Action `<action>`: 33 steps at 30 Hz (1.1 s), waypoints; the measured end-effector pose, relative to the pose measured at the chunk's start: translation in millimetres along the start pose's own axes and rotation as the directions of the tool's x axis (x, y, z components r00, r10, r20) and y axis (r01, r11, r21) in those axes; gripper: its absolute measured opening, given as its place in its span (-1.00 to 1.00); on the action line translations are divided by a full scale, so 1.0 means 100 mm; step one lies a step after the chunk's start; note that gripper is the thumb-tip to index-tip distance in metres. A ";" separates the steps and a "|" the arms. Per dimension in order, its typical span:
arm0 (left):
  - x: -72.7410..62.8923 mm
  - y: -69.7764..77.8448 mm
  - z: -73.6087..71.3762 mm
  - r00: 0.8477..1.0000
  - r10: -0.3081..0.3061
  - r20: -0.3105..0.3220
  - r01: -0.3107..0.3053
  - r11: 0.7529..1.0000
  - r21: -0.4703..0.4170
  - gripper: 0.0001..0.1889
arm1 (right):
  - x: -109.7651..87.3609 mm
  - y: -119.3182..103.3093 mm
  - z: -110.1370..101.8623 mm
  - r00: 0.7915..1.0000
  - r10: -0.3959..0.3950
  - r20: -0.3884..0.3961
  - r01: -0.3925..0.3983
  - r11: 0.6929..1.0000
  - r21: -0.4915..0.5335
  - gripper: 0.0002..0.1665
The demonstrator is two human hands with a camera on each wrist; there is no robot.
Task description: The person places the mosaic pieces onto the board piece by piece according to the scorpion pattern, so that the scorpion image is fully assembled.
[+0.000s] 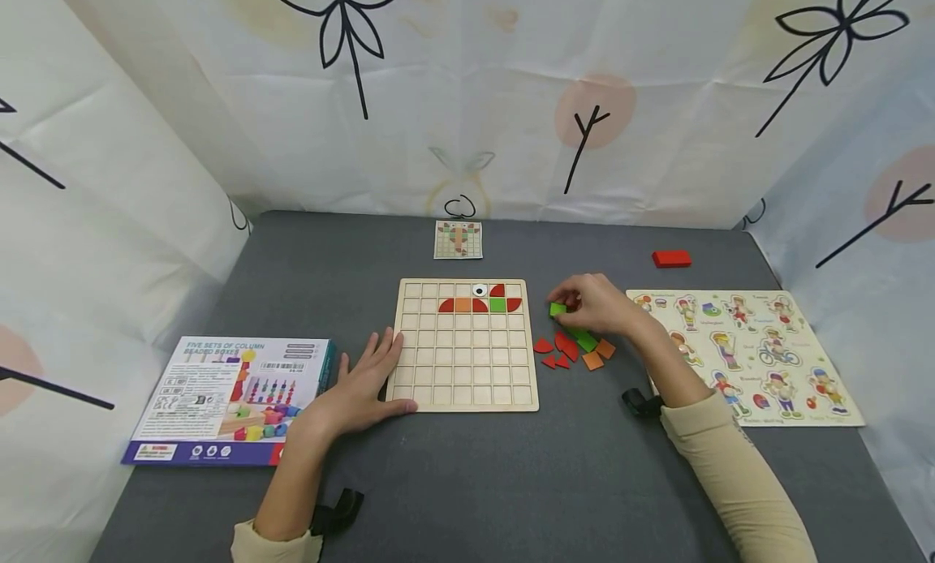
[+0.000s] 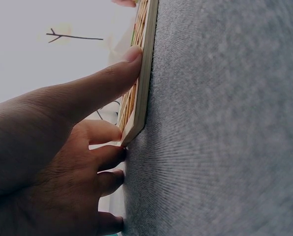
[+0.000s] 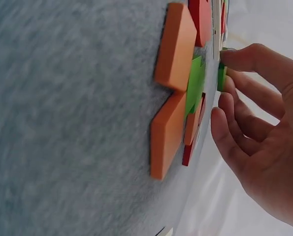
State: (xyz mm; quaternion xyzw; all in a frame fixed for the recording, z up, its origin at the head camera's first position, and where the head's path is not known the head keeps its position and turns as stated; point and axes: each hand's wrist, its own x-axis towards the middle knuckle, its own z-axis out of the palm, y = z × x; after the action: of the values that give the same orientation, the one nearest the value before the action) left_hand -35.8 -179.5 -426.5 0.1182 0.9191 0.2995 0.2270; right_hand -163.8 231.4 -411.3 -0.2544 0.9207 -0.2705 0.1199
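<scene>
A wooden grid board [image 1: 460, 376] lies mid-table, with red, orange and green tiles and a round eye tile [image 1: 479, 290] in its upper rows. At the board's left edge rests my left hand [image 1: 361, 388], fingers spread and thumb on the near corner; the left wrist view shows the thumb on the rim [image 2: 145, 73]. My right hand [image 1: 595, 303] pinches a green square tile [image 1: 557, 309] between thumb and fingers, right of the board. Below it lie loose red pieces [image 1: 566, 346], orange squares [image 3: 176, 46] and green pieces [image 1: 583, 339], partly covered by the hand.
A small pattern card [image 1: 458, 240] lies behind the board. On the left is a boxed bead set [image 1: 234, 401]; on the right, a wooden picture board [image 1: 760, 360] with a red block [image 1: 671, 259] behind it. White printed fabric walls [image 1: 467, 100] enclose the table.
</scene>
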 end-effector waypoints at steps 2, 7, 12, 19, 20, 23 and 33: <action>0.00 0.00 0.00 1.000 0.001 0.001 -0.001 1.000 -0.003 0.18 | 0.01 -0.02 0.00 1.000 -0.014 -0.020 0.014 1.000 -0.003 -0.68; 0.00 0.00 0.00 1.000 -0.001 -0.001 0.001 1.000 0.001 0.18 | 0.05 -0.10 0.02 0.996 -0.067 -0.052 0.069 0.997 0.028 -0.68; 0.00 -0.01 0.01 1.000 -0.003 0.000 0.003 1.000 0.003 0.19 | 0.14 -0.23 0.09 0.995 -0.090 -0.037 0.094 0.990 0.108 -0.66; 0.00 -0.01 0.00 1.000 0.002 0.001 -0.002 1.000 -0.005 0.18 | 0.30 -0.43 0.21 0.993 -0.109 -0.038 0.114 0.967 0.230 -0.64; 0.00 -0.01 0.00 1.000 0.003 0.001 -0.003 1.000 -0.005 0.18 | 0.32 -0.46 0.23 0.992 -0.116 -0.040 0.122 0.963 0.241 -0.65; -0.01 -0.01 0.00 1.000 0.004 0.000 -0.004 1.000 -0.006 0.18 | 0.41 -0.53 0.29 0.991 -0.130 -0.041 0.137 0.956 0.261 -0.66; 0.00 -0.12 0.05 0.997 0.061 -0.041 -0.064 0.996 -0.065 0.24 | 0.76 -0.76 0.52 0.978 -0.206 0.019 0.192 0.937 0.293 -0.67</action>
State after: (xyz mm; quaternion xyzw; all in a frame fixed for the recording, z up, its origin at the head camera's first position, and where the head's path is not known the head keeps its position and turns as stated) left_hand -34.4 -186.1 -437.3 0.1335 0.9087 0.3393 0.2032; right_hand -178.9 112.9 -417.9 -0.3326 0.8374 -0.4068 0.1504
